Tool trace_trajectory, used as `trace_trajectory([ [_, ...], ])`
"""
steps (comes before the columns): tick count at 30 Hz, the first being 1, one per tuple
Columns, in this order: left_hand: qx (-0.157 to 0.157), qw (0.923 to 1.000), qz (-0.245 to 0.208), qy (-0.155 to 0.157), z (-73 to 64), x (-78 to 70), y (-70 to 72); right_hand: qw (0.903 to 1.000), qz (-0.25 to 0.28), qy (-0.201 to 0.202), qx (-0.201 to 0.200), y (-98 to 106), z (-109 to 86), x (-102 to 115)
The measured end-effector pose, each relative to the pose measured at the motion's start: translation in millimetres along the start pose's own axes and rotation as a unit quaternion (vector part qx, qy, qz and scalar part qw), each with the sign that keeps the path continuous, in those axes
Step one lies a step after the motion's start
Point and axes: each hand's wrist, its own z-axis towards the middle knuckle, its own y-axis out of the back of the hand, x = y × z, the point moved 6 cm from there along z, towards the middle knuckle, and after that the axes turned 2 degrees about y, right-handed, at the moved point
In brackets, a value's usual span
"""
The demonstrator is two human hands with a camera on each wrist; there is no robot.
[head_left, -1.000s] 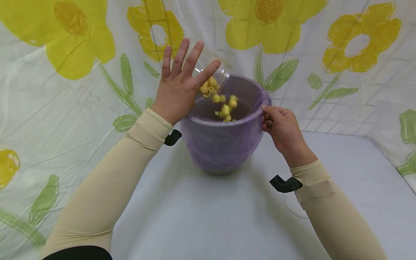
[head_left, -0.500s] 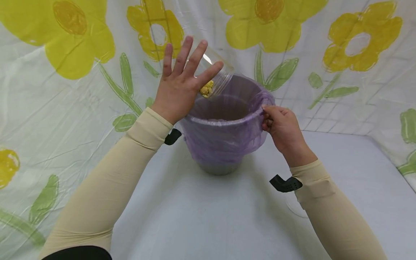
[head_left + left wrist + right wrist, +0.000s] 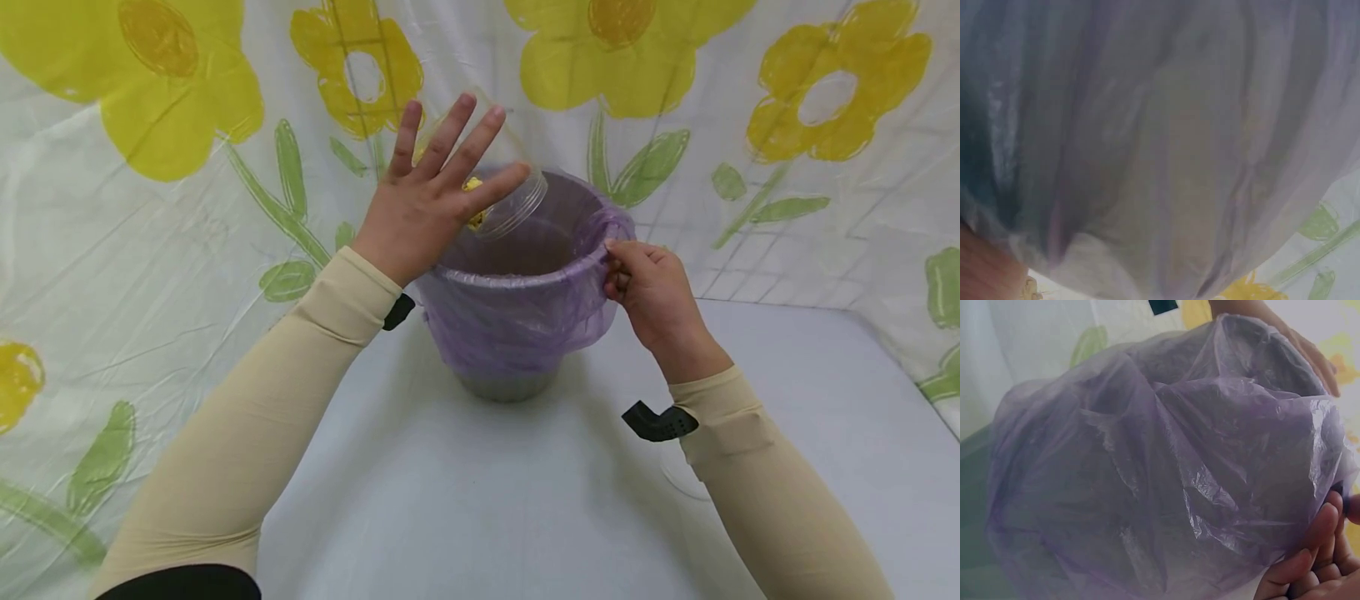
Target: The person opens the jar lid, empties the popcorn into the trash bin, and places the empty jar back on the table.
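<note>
In the head view a clear plastic jar (image 3: 522, 204) tips mouth-down over the bin, with some yellow popcorn (image 3: 476, 218) inside near its lower side. My left hand (image 3: 416, 212) holds this jar from the near side, fingers spread along it; the thumb is hidden. Below stands a grey bin (image 3: 504, 389), upright and lined with a thin purple plastic bag (image 3: 510, 329) folded over its rim. Finger and thumb of my right hand (image 3: 654, 292) pinch the bag at the right of the rim. The right wrist view shows the bag (image 3: 1147, 469) close up beside those fingers (image 3: 1322, 528).
The bin stands on a white tabletop (image 3: 480, 500) near its back edge. Behind hangs a white curtain (image 3: 480, 50) with yellow flowers. Black wrist mounts (image 3: 660, 422) stick out from both sleeves. The bag's side fills most of the left wrist view.
Popcorn was dropping from the jar a second ago; none is in the air now. The jar has tipped further down with my left hand. The bag's outer edge has risen, baring the bin's base.
</note>
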Motion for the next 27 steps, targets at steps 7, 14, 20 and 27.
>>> trace_trajectory([
  [7,0.008,0.9996,-0.016,-0.02,1.0,-1.0,-0.3,1.0,-0.001,0.002,0.003,-0.3,-0.5,1.5],
  [14,0.013,0.9989,0.002,-0.044,1.8,-3.5,1.1,1.0,-0.002,0.0,0.003,-0.4,-0.1,1.3],
  [20,0.018,0.9985,0.005,-0.051,3.1,-4.6,2.9,1.0,0.002,0.001,0.004,0.2,-0.2,0.7],
  [27,0.028,0.9986,-0.006,-0.045,0.1,-2.8,2.7,1.0,-0.001,0.004,0.006,0.1,-0.5,0.5],
])
